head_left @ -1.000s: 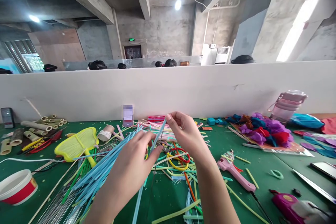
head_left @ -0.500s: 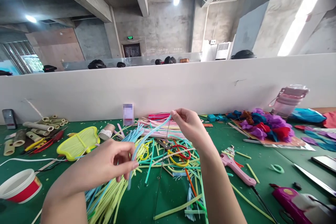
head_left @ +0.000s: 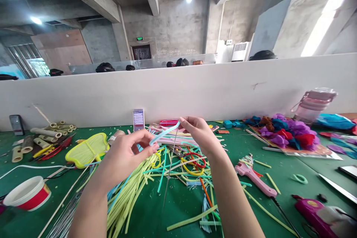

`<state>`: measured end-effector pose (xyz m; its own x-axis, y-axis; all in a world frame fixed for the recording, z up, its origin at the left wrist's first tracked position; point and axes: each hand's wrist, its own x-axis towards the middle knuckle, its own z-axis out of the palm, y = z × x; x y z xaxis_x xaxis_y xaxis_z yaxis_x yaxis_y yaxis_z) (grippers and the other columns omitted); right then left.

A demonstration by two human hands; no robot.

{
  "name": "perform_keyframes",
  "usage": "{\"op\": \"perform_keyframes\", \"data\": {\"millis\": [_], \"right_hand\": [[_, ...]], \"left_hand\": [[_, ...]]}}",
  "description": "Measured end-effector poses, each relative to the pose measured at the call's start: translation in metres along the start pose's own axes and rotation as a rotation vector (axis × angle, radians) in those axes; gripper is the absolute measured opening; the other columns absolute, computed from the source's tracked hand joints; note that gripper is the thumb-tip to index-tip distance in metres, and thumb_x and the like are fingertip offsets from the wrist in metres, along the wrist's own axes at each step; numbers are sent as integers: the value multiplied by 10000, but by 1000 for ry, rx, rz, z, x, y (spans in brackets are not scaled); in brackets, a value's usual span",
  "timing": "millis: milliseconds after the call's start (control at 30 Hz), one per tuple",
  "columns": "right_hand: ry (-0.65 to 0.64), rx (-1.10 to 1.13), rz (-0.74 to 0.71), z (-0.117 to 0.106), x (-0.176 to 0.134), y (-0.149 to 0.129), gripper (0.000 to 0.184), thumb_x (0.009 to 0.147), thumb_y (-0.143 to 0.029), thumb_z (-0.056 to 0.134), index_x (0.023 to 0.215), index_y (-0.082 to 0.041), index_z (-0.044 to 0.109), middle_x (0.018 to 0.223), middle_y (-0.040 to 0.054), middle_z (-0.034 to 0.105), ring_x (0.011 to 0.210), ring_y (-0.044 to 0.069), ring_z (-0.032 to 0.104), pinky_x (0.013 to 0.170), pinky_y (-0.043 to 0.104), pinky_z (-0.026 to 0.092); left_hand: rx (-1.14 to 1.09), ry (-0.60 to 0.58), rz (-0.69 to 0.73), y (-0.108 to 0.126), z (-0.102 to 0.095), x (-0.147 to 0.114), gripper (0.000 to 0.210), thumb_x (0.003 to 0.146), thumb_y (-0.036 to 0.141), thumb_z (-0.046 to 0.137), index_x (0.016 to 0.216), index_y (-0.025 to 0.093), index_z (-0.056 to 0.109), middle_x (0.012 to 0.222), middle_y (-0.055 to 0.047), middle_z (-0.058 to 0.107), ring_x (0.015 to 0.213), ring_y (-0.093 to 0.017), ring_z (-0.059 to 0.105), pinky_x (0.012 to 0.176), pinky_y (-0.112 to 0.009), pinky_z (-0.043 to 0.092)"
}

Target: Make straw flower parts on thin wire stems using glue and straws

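A light blue pipe cleaner (head_left: 165,132) is stretched at a slant between my two hands above the table. My left hand (head_left: 131,150) has its thumb and fingers closed around the lower left end. My right hand (head_left: 196,132) pinches the upper right end between thumb and fingertips. A thin dark wire (head_left: 170,163) hangs down from beside the right fingertips; whether they grip it too, I cannot tell. Below lie a bundle of yellow-green pipe cleaners (head_left: 129,193) and red and yellow rings (head_left: 192,163).
On the left are a paper cup (head_left: 28,193), a yellow leaf-shaped tray (head_left: 87,150) and bamboo pieces (head_left: 46,134). A pink glue gun (head_left: 256,180), colourful petals (head_left: 287,132) and a pink bottle (head_left: 315,106) lie right. A phone (head_left: 138,120) leans on the white partition (head_left: 195,89).
My left hand has moved up and right toward my right hand, sliding along the pipe cleaner. Less of it shows, and silver wires at lower left have come into view.
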<state>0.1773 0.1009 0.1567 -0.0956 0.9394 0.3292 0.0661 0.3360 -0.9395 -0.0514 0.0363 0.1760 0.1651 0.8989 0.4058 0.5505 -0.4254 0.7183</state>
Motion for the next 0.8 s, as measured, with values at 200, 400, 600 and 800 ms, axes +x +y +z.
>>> {"op": "perform_keyframes", "data": {"millis": [200, 400, 600, 800], "right_hand": [[-24, 60, 3, -10, 0, 2, 426, 834, -594, 660, 800, -170, 687, 826, 68, 703, 819, 206, 619, 806, 337, 476], [-38, 171, 39, -14, -2, -1, 401, 833, -558, 692, 827, -157, 677, 855, 69, 690, 815, 183, 603, 810, 334, 475], [-69, 272, 55, -10, -5, -7, 406, 790, -564, 740, 810, -164, 675, 854, 63, 685, 820, 180, 603, 789, 316, 472], [-95, 339, 50, -11, -9, -14, 379, 787, -556, 758, 803, -185, 681, 862, 61, 689, 780, 173, 591, 790, 330, 471]], "left_hand": [[-202, -304, -179, -14, -28, -4, 443, 726, 369, 828, 1102, 269, 616, 686, -34, 737, 491, -181, 597, 467, -242, 443], [-195, -301, -22, -34, -42, 4, 578, 733, 331, 840, 1270, 299, 630, 1021, -103, 758, 905, -252, 723, 691, -287, 577], [46, -766, 119, -39, -2, 24, 363, 755, 405, 827, 1113, 366, 776, 1410, -28, 644, 1317, -290, 578, 1066, -359, 453], [-34, -1000, 88, -42, 9, 33, 301, 945, 478, 620, 1034, 244, 787, 1098, -55, 783, 1028, -223, 718, 920, -286, 513]]}}
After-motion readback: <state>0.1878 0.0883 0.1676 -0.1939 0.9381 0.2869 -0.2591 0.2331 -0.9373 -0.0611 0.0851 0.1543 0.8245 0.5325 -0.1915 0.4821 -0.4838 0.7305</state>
